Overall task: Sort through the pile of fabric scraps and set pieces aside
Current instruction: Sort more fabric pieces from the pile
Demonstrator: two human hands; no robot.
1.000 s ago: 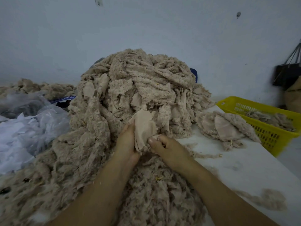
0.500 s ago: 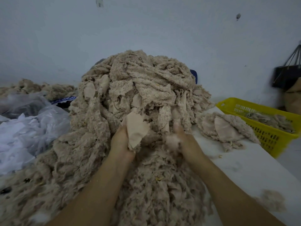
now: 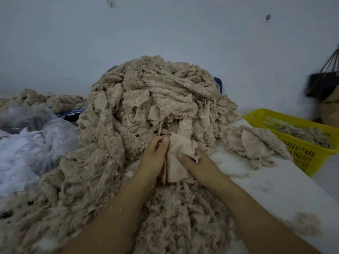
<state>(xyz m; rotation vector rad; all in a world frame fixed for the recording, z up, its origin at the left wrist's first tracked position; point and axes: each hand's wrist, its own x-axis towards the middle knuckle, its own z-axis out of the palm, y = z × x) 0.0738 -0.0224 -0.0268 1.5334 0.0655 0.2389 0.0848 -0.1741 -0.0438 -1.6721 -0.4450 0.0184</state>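
Note:
A tall pile of beige fuzzy fabric scraps (image 3: pixel 156 99) fills the middle of the white table (image 3: pixel 275 184) and spills toward me. At its foot I hold a smooth beige scrap (image 3: pixel 177 160) between both hands. My left hand (image 3: pixel 154 158) grips its left edge with the thumb on top. On the scrap's right side, the fingers of my right hand (image 3: pixel 198 164) pinch it. A small set-aside heap of scraps (image 3: pixel 255 143) lies on the table to the right.
A yellow plastic basket (image 3: pixel 300 151) holding some scraps stands at the right table edge. Crumpled clear plastic bags (image 3: pixel 31 143) lie at the left, with more scraps (image 3: pixel 42 99) behind them. A dark bag (image 3: pixel 322 83) hangs on the wall at far right. A fluff clump (image 3: pixel 306 226) sits near me.
My right hand had reached into the pile to the right; it is now back on the scrap. Both hands hold the piece lower, and it hangs more spread out.

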